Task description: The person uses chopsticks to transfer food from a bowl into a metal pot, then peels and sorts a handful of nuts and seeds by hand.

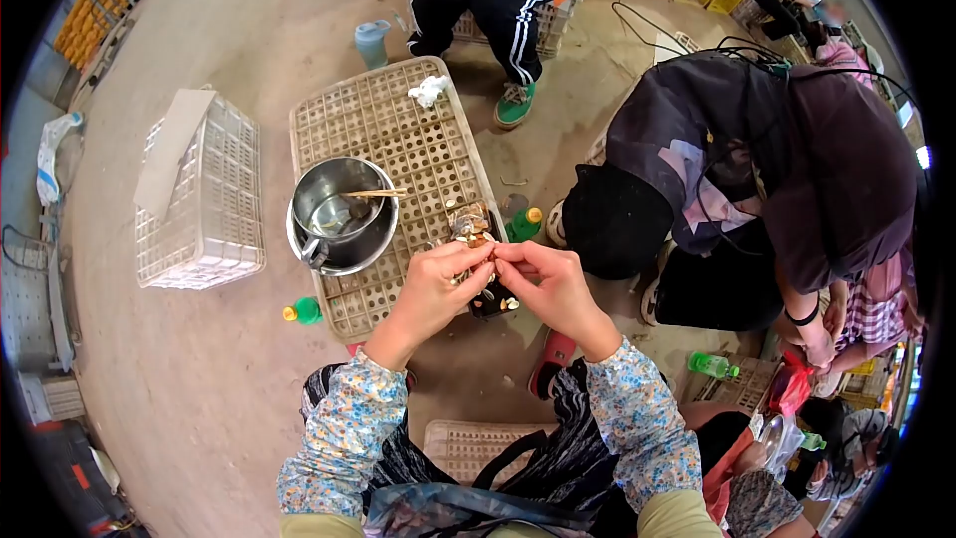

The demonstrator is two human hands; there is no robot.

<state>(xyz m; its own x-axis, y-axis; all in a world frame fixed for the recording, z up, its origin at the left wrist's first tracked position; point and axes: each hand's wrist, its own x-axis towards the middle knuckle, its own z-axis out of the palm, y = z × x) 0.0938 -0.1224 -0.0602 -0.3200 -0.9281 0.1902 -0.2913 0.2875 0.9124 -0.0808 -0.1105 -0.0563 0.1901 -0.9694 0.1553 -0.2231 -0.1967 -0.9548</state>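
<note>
At centre left, the metal pot [324, 182] is having thin sticks [376, 193] over its rim. At the centre, I am pinching a small piece [489, 242], mostly hidden, between left hand [438, 284] and right hand [554, 284], fingers partly curled, above the black tray [486, 310].

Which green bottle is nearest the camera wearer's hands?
The green bottle just beyond the right hand, right of the central crate. Others are farther: one left of that crate, the rest far right.
</note>
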